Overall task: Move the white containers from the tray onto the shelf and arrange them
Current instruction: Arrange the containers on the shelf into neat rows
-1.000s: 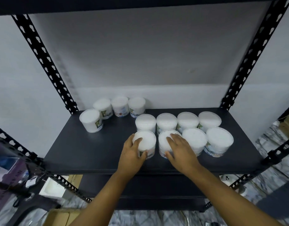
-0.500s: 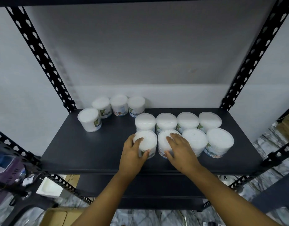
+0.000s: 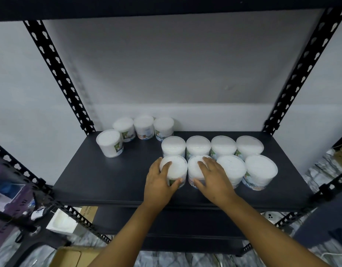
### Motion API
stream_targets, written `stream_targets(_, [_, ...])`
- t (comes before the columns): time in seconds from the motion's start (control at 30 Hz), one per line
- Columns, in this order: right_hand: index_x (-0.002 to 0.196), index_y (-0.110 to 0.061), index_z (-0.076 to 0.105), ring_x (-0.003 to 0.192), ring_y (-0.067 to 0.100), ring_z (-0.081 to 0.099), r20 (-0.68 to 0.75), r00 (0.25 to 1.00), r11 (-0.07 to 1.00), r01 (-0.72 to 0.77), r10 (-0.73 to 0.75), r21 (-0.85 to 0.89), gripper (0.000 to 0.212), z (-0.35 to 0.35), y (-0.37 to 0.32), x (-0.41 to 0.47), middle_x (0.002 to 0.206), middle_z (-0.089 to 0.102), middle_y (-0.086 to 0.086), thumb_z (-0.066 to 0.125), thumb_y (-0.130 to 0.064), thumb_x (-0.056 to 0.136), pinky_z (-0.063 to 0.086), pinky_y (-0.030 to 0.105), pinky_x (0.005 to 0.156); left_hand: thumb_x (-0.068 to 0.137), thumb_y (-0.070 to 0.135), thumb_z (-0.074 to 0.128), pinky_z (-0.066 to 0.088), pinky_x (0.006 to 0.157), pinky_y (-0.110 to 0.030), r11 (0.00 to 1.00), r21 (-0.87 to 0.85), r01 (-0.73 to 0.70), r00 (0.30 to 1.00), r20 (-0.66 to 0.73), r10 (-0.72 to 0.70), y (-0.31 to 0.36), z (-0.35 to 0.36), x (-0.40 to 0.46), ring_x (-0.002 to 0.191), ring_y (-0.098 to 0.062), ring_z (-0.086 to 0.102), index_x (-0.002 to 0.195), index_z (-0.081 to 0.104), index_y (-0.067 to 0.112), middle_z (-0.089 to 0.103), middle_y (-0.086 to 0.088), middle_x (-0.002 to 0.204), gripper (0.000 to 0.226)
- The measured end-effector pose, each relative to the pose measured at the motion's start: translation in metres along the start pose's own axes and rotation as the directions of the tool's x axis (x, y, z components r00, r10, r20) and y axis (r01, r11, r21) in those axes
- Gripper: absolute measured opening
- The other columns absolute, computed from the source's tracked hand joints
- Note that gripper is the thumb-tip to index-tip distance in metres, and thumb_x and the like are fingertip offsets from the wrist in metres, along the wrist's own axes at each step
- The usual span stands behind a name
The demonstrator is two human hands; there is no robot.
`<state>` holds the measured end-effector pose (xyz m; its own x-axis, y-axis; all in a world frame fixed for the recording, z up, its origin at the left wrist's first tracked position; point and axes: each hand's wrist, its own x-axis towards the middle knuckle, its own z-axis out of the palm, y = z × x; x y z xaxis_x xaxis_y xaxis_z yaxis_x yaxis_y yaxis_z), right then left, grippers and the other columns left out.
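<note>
Several white containers stand on the black shelf [image 3: 108, 180]. Two rows of them fill the right half. My left hand [image 3: 159, 180] grips the front-left container [image 3: 176, 167], thumb on its front, fingers on its left side and lid. My right hand [image 3: 212, 178] lies over the neighbouring front container [image 3: 194, 166], fingers on its lid and thumb at its front. Two more front containers [image 3: 231, 168] [image 3: 260, 170] stand to the right. Another group [image 3: 144, 125] stands at the back left, with one container [image 3: 109, 142] in front of it. No tray is in view.
Perforated black uprights [image 3: 58, 74] [image 3: 301, 74] frame the shelf, with a grey wall behind. A lower shelf [image 3: 185, 218] sits beneath. A white box [image 3: 62, 221] and cardboard [image 3: 69, 257] lie on the marble floor at lower left.
Both hands have stayed on the two front containers. The view has tilted slightly, so the shelf sits a little higher in frame.
</note>
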<state>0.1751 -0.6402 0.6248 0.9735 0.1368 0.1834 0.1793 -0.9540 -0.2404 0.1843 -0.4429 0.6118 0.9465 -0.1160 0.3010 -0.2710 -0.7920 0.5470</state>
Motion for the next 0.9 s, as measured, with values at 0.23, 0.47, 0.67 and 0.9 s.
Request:
stream_targets(0.23, [0.141,-0.01,0.039,0.14,0.026,0.028,0.041,0.999,0.999,0.026,-0.025,-0.039,0.061,-0.002,0.004,0.005,0.151,0.034,0.011,0.05,-0.045,0.093,0.017,0.033,0.115,0.088,0.048,0.06,0.025,0.113,-0.04,0.995,0.089,-0.038,0.997,0.064,0.032,-0.003,0.001,0.006,0.137,-0.025,0.031,0.133,0.054,0.019,0.036,-0.01,0.148,0.054])
stream_targets(0.47, [0.139,-0.008,0.042,0.138,0.03,0.032,0.013,1.0,0.999,0.01,-0.009,-0.036,0.065,-0.003,0.002,0.003,0.148,0.037,0.015,0.054,-0.048,0.089,0.021,0.039,0.114,0.084,0.056,0.058,0.029,0.108,-0.039,0.987,0.155,-0.049,0.997,0.058,0.041,-0.004,-0.004,0.009,0.133,-0.024,0.032,0.136,0.049,0.02,0.039,-0.007,0.144,0.064])
stream_targets(0.67, [0.138,-0.007,0.043,0.137,0.027,0.033,0.025,0.999,0.999,0.046,-0.045,-0.025,0.06,-0.003,0.004,0.004,0.148,0.038,0.013,0.053,-0.042,0.09,0.021,0.035,0.114,0.088,0.055,0.054,0.022,0.113,-0.038,0.98,0.183,-0.08,0.994,0.091,0.064,-0.009,-0.003,0.009,0.139,-0.023,0.025,0.137,0.049,0.022,0.038,-0.004,0.147,0.059])
stream_targets(0.9, [0.14,-0.01,0.039,0.139,0.026,0.029,0.035,0.999,0.998,0.02,-0.018,-0.057,0.063,-0.002,0.005,0.007,0.15,0.034,0.011,0.048,-0.049,0.092,0.02,0.035,0.115,0.09,0.057,0.049,0.02,0.113,-0.038,0.97,0.226,-0.091,0.99,0.128,0.063,-0.01,-0.004,0.012,0.141,-0.022,0.023,0.14,0.044,0.023,0.036,-0.003,0.149,0.061])
